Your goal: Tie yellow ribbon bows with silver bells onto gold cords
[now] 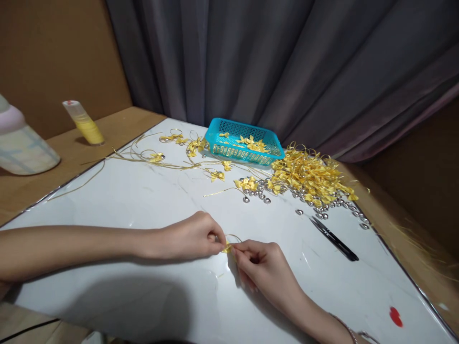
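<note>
A small yellow ribbon bow [226,249] with a loop of thin gold cord [234,237] is pinched between my two hands, low over the white tabletop. On its left side, my left hand [201,236] grips it with thumb and forefinger. From the right, my right hand [263,265] pinches the same bow, its other fingers curled. The fingertips cover most of the bow, so its knot is hidden. Black-handled scissors or snips [337,241] lie on the table to the right of my hands.
Beyond my hands stands a turquoise basket [244,155] with yellow bows. A heap of yellow bows [308,174] and silver rings [364,225] lies right of it. Loose gold cords [172,166] spread leftward. A yellow tube [88,126] and pale bottle [27,143] stand left.
</note>
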`<state>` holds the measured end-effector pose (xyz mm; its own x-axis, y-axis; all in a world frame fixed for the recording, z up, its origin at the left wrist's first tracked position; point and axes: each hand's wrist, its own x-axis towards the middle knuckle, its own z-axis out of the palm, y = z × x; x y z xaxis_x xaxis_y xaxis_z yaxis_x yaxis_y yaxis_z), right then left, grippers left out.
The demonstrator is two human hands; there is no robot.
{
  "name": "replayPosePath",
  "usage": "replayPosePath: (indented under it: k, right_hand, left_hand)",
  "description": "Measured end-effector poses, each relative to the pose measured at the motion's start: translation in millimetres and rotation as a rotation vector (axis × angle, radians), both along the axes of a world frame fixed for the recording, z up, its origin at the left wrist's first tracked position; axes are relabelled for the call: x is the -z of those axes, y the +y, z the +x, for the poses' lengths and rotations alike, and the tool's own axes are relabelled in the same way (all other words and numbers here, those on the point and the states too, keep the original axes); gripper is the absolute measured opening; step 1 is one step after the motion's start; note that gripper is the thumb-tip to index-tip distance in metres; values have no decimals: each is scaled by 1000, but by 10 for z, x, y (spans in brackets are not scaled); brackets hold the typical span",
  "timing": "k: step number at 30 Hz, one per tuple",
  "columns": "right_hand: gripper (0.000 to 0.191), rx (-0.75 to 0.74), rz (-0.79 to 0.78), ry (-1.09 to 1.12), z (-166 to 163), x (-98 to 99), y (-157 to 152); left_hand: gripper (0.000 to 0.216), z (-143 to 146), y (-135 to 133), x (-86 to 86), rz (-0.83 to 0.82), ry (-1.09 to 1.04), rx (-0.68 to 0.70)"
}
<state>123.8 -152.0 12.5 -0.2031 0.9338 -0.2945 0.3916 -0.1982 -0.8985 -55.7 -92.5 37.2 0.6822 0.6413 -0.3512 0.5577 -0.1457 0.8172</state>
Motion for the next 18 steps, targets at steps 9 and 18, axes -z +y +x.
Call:
replayPosePath:
  k: [9, 18]
  right_hand:
    - [26, 47, -184, 86, 15, -41, 74]
    - [24, 46, -163, 89, 15, -39, 71]
  left_hand:
    - [24, 6, -22, 155, 326, -52, 64]
    - [23, 19, -108, 134, 660, 102, 305]
